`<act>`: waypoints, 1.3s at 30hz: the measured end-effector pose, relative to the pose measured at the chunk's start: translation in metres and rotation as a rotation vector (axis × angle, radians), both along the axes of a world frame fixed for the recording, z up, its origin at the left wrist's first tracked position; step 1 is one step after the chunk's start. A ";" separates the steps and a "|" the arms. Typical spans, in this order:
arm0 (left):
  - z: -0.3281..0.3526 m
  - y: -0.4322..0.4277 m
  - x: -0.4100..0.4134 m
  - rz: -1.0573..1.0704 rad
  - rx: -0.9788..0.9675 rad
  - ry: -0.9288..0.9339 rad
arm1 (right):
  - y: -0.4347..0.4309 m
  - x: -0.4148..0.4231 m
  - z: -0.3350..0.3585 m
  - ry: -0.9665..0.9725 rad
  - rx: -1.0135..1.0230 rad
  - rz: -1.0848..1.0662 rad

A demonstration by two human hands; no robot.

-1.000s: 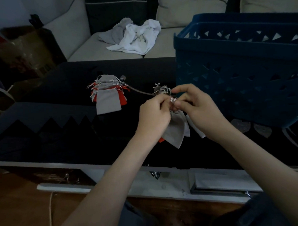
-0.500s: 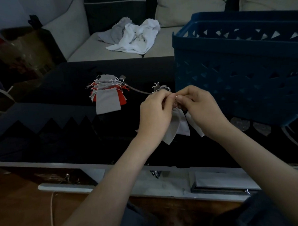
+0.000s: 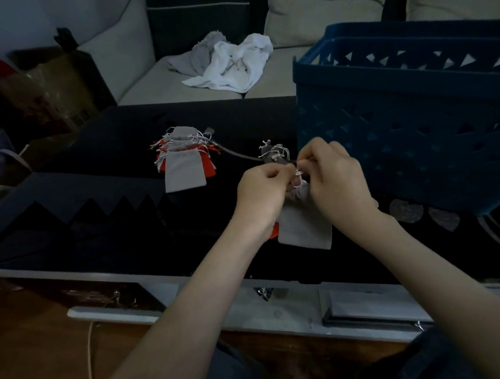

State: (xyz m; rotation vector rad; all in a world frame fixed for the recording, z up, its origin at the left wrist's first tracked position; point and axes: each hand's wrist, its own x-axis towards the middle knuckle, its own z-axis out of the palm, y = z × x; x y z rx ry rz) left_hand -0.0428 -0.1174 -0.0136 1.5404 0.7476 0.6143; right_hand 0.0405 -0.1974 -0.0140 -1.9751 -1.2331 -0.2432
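Both our hands are up off the bench point(image 3: 102, 238), meeting at centre. The left hand point(image 3: 262, 194) and right hand point(image 3: 339, 185) are each curled tight, fingertips pinching the white drawstring point(image 3: 299, 173) at the neck of the grey pouch point(image 3: 305, 228). Neither hand is spread, and the two pinches almost touch, left at 9 o'clock of the knot and right at 3 o'clock. Key relation: the pouch hangs straight below the pinch toward 6 o'clock. Its long axis runs 12 to 6, mouth up at our fingertips, and the flat bottom edge sits near the bench front. Both hands are equally near the mouth. The body lies partly under the right palm, so we judge the right hand better placed to carry it. We judge the cord is being drawn or tied shut, so the pull should go sideways along 9 to 3, across the pouch axis. A red pouch edge point(image 3: 274, 231) shows just at 9 o'clock of the grey body; we cannot tell whether it touches. A small pile point(image 3: 273, 154) of tied pouches sits just past our hands at 11 o'clock, and the stack of pouches point(image 3: 183, 172) lies farther at 10 o'clock. The blue basket point(image 3: 398, 131) stands near at 2 o'clock.
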 end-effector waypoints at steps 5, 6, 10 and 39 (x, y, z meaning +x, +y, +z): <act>0.001 0.002 -0.001 -0.082 -0.019 -0.076 | -0.001 0.010 0.006 0.166 -0.064 0.076; 0.001 0.002 -0.001 -0.084 -0.015 -0.096 | -0.002 0.011 0.008 0.232 -0.063 0.097; -0.002 0.005 0.000 -0.075 0.024 -0.157 | -0.004 0.013 0.008 0.437 -0.156 0.188; 0.009 0.014 -0.013 -0.208 0.444 -0.036 | -0.017 0.029 0.018 0.773 -0.221 0.353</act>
